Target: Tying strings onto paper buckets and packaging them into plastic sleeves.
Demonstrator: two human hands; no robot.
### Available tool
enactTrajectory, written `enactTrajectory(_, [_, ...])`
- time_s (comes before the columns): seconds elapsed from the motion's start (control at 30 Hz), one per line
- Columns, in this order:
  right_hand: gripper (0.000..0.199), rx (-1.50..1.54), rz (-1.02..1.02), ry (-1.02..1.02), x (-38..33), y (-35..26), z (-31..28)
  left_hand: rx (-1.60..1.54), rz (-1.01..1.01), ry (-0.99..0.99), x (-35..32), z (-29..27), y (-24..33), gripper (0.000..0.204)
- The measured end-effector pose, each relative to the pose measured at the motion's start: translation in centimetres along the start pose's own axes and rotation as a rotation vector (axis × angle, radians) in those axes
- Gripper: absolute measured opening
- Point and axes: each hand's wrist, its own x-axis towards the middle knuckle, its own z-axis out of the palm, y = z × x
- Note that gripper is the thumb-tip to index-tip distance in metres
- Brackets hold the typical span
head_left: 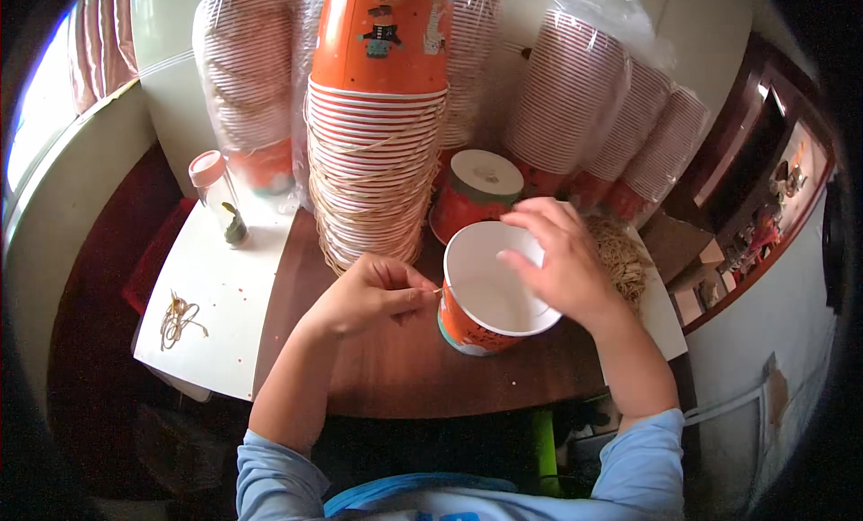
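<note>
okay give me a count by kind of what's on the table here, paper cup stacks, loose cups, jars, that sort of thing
Unwrapped stack of orange paper cups: 1
Plastic-wrapped cup stacks, about: 5
Single orange paper cup, right hand on its rim: 1
Overturned orange cup behind it: 1
Pink-lidded clear jar: 1
Heaps of tan string: 2
Total: about 11

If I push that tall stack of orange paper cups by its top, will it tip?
Probably: the cup stack is tall and narrow on the brown table, so top-heavy. Paper cups likely make it light and easily shoved. Its nested rims look uneven, so it may lean.
</note>
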Motion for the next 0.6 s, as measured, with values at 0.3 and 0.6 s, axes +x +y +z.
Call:
enactTrajectory(0.3, [0.048, 0.803, 0.116, -0.35, 0.9, -5.0, 2.4, 0.016, 0.072, -0.011, 0.2, 1.1, -0.4, 0.014])
enactTrajectory(0.6, [0.026, 0.693, 0.184, -0.459, 1.3, -5.3, 1.2, -0.05, 0.054, -0.028, 0.0, 1.1, -0.2, 0.015])
